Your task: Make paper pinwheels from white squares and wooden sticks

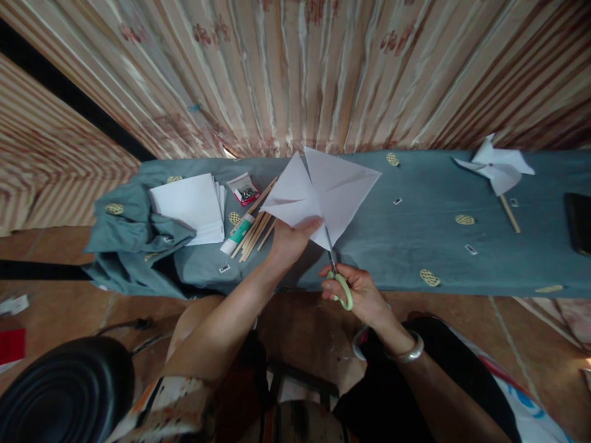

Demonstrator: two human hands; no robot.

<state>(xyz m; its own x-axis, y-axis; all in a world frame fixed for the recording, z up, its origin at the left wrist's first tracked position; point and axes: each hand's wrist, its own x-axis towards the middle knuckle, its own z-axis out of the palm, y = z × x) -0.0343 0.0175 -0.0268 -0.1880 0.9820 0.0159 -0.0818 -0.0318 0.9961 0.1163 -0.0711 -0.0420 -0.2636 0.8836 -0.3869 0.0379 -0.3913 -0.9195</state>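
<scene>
A white sheet of paper (341, 178), slit inward from its corners, is held up over the cloth-covered table. My left hand (293, 240) grips its near left edge, thumb on top and the other fingers underneath. In my right hand (357, 286) is a pair of scissors (342, 290) with pale green handles. Their blades lie at the paper's near corner, pointing away from me. Left of the paper, partly beneath it, are several wooden sticks (253, 237). A glue stick (237, 234) rests against them, and a small packet of metal pins (243, 188) lies just behind.
A stack of white paper (188, 206) sits at the left on the grey-green tablecloth (406, 227), near a bunched fold. At the right lies a finished paper pinwheel (498, 166) on a stick. A dark object (578, 223) is at the far right edge. Behind hangs a curtain (295, 74).
</scene>
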